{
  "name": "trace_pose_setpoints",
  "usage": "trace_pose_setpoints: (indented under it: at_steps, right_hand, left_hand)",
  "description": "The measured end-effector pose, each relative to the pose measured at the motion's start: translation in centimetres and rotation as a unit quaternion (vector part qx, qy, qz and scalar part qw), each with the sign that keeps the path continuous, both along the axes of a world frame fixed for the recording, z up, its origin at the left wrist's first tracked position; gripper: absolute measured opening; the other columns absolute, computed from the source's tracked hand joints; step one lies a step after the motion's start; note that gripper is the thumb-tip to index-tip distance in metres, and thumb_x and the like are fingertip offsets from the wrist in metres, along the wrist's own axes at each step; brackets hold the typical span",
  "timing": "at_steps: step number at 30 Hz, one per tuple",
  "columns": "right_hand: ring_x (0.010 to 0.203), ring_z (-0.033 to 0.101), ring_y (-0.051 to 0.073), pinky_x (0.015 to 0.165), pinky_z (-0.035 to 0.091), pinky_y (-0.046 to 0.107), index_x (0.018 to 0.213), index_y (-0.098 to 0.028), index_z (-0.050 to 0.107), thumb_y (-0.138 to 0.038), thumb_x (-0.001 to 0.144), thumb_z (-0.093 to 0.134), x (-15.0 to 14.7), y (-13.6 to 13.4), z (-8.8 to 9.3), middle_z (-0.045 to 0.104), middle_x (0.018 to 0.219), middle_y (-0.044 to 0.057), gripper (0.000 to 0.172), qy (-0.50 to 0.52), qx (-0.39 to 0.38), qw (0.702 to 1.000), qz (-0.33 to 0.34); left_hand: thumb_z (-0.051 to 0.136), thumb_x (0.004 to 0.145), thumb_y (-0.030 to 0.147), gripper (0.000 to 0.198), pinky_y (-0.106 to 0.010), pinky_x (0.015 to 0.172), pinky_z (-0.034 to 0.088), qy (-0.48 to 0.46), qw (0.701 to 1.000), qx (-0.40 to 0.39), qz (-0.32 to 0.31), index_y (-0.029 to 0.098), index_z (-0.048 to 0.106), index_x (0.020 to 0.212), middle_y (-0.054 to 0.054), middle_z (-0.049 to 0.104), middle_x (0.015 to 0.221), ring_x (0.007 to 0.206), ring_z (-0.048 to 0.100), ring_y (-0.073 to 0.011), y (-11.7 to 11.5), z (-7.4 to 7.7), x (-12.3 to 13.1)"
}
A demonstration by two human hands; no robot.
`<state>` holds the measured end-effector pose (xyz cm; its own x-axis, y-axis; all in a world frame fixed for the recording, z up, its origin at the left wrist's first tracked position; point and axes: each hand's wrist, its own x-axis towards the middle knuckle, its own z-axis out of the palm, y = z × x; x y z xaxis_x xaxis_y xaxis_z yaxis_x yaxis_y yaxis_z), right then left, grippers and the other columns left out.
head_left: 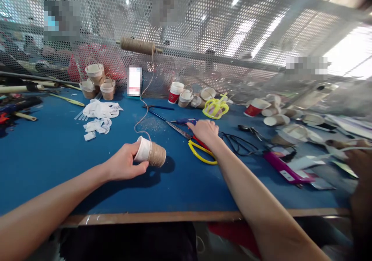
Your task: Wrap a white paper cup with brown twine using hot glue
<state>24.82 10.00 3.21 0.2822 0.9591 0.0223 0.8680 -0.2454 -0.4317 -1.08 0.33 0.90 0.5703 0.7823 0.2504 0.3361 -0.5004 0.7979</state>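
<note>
Near centre, left hand (123,162) holds twine-wrapped paper cup (153,153), base rightward; right hand (205,131), farther right, at blue glue gun (185,121), grip unclear.

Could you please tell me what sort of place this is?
Likely a craft workshop: a spool of twine, scissors on a blue table, and a twine-wrapped paper cup in the left hand.

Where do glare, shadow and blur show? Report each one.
Head view: bright glare washes out the upper right beyond the mesh screen; head view: shadow darkens the blue table around the left hand and twine-wrapped cup; head view: a dark shape blurs at the right edge.
</note>
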Motion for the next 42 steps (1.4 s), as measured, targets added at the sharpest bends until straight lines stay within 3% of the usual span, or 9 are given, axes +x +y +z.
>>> trace_pose_setpoints:
  at_steps: [2, 6, 9, 11, 15, 24, 28, 35, 42]
  right_hand:
    - [0.107, 0.047, 0.029, 0.084, 0.036, 0.037, 0.089, -0.010, 0.063, -0.036, 0.084, 0.045, -1.5, -1.5, 0.9, 0.059, 0.105, 0.018, 0.033, 0.024, 0.008, 0.998, 0.058]
    - [0.087, 0.057, 0.016, 0.075, 0.041, 0.025, 0.084, -0.019, 0.068, -0.049, 0.084, 0.038, -5.5, -4.6, 1.8, 0.066, 0.093, 0.004, 0.042, 0.128, -0.046, 0.965, 0.226]
    - [0.079, 0.056, 0.011, 0.072, 0.041, 0.024, 0.080, -0.017, 0.066, -0.041, 0.083, 0.044, -7.7, -6.0, 1.4, 0.066, 0.092, 0.004, 0.033, 0.326, -0.114, 0.883, 0.318]
    - [0.072, 0.054, 0.010, 0.069, 0.040, 0.024, 0.076, -0.015, 0.064, -0.034, 0.077, 0.055, -8.4, -6.4, 0.9, 0.065, 0.086, 0.004, 0.021, 0.438, -0.128, 0.837, 0.303]
    - [0.063, 0.049, 0.008, 0.062, 0.037, 0.022, 0.071, -0.014, 0.062, -0.026, 0.068, 0.064, -8.5, -6.7, 0.3, 0.061, 0.074, 0.001, 0.012, 0.526, -0.167, 0.791, 0.263]
    - [0.063, 0.050, 0.009, 0.062, 0.038, 0.024, 0.066, -0.014, 0.060, -0.021, 0.061, 0.066, -9.0, -7.5, 0.4, 0.059, 0.075, 0.001, 0.010, 0.579, -0.202, 0.752, 0.240]
    - [0.070, 0.053, 0.010, 0.067, 0.039, 0.025, 0.068, -0.014, 0.061, -0.020, 0.060, 0.065, -8.8, -8.1, 0.9, 0.061, 0.083, 0.003, 0.011, 0.589, -0.150, 0.759, 0.231]
    - [0.076, 0.051, 0.010, 0.074, 0.037, 0.026, 0.066, -0.017, 0.058, -0.025, 0.064, 0.064, -8.1, -8.7, 1.3, 0.062, 0.087, 0.001, 0.011, 0.549, -0.020, 0.803, 0.232]
    - [0.073, 0.052, 0.011, 0.076, 0.037, 0.028, 0.067, -0.016, 0.058, -0.028, 0.065, 0.063, -8.1, -8.4, 0.7, 0.062, 0.080, 0.001, 0.012, 0.491, -0.006, 0.841, 0.228]
  left_hand:
    - [0.048, 0.069, 0.015, 0.014, -0.025, 0.067, 0.045, 0.006, 1.000, 0.012, -0.016, 0.009, 0.058, 0.075, -0.005, 0.060, 0.075, 0.070, 0.055, -0.0150, -0.1, 0.0, 0.1]
    - [0.047, 0.069, 0.013, 0.010, -0.026, 0.071, 0.045, 0.007, 0.998, 0.041, -0.045, 0.010, 0.057, 0.071, -0.003, 0.057, 0.070, 0.072, 0.054, -0.0150, -0.5, 0.2, 0.3]
    - [0.047, 0.068, 0.012, 0.009, -0.025, 0.067, 0.044, 0.016, 0.997, 0.066, -0.044, 0.011, 0.056, 0.070, -0.003, 0.056, 0.072, 0.068, 0.051, -0.0134, -0.7, 0.2, 0.4]
    - [0.047, 0.068, 0.012, 0.008, -0.024, 0.065, 0.044, 0.023, 0.996, 0.073, -0.046, 0.011, 0.055, 0.070, -0.003, 0.054, 0.073, 0.066, 0.049, -0.0127, -0.8, 0.1, 0.4]
    - [0.047, 0.067, 0.011, 0.005, -0.022, 0.062, 0.042, 0.030, 0.995, 0.078, -0.050, 0.013, 0.052, 0.066, -0.001, 0.051, 0.068, 0.063, 0.047, -0.0109, -1.0, 0.1, 0.3]
    - [0.048, 0.067, 0.011, 0.004, -0.022, 0.063, 0.041, 0.040, 0.994, 0.076, -0.067, 0.014, 0.050, 0.067, -0.001, 0.052, 0.072, 0.065, 0.047, -0.0109, -1.2, 0.3, 0.4]
    - [0.047, 0.066, 0.011, 0.003, -0.020, 0.057, 0.038, 0.024, 0.997, 0.040, -0.062, 0.013, 0.049, 0.065, 0.001, 0.047, 0.067, 0.059, 0.042, -0.0091, -1.1, 0.3, 0.4]
    - [0.049, 0.069, 0.017, 0.004, -0.016, 0.044, 0.027, -0.040, 0.988, -0.147, -0.040, 0.013, 0.048, 0.069, 0.006, 0.036, 0.056, 0.048, 0.029, -0.0053, -1.1, 0.7, 0.5]
    - [0.051, 0.071, 0.016, 0.004, -0.016, 0.045, 0.028, -0.053, 0.986, -0.147, -0.062, 0.013, 0.049, 0.069, 0.006, 0.037, 0.057, 0.050, 0.030, -0.0054, -1.2, 0.6, 0.4]
